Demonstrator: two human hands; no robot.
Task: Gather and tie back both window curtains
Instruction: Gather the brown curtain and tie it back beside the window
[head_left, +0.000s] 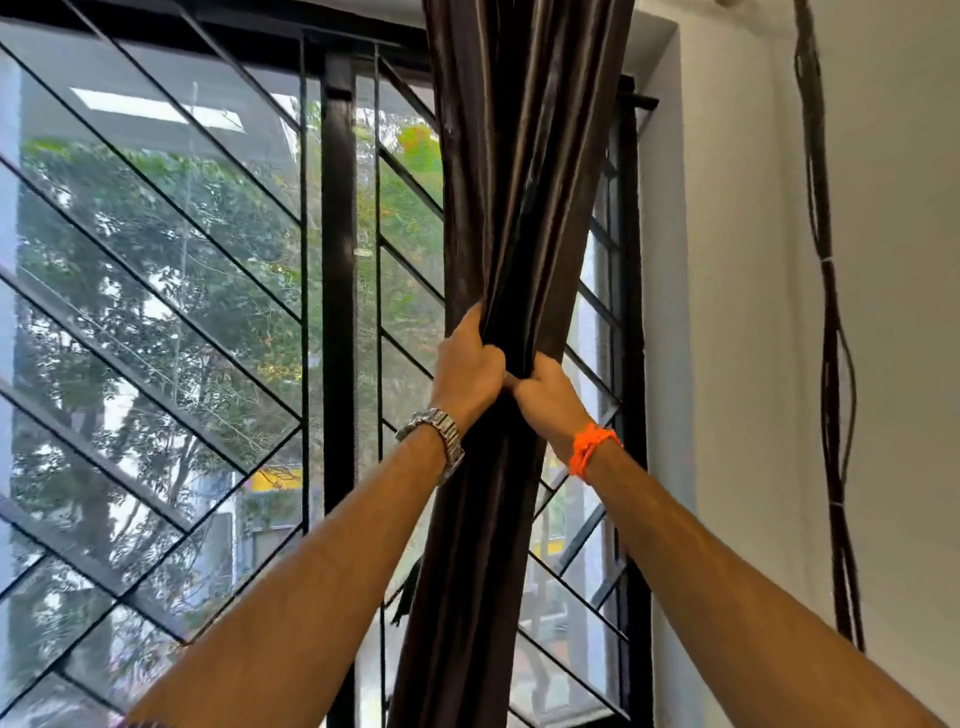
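A dark brown satin curtain (519, 182) hangs bunched into a narrow column at the right side of the window. My left hand (467, 369), with a metal watch on its wrist, grips the gathered folds from the left. My right hand (548, 397), with an orange thread on its wrist, grips the same bunch from the right, and the two hands touch each other. Below the hands the curtain falls straight down past the lower frame edge. A small dark tassel or cord end (408, 592) hangs beside the curtain's left edge. No second curtain is in view.
The window (156, 312) has black diagonal grille bars and a thick black upright (338, 312) left of the curtain. A white wall (753, 364) stands to the right, with a bundle of dark cables (831, 364) running down it.
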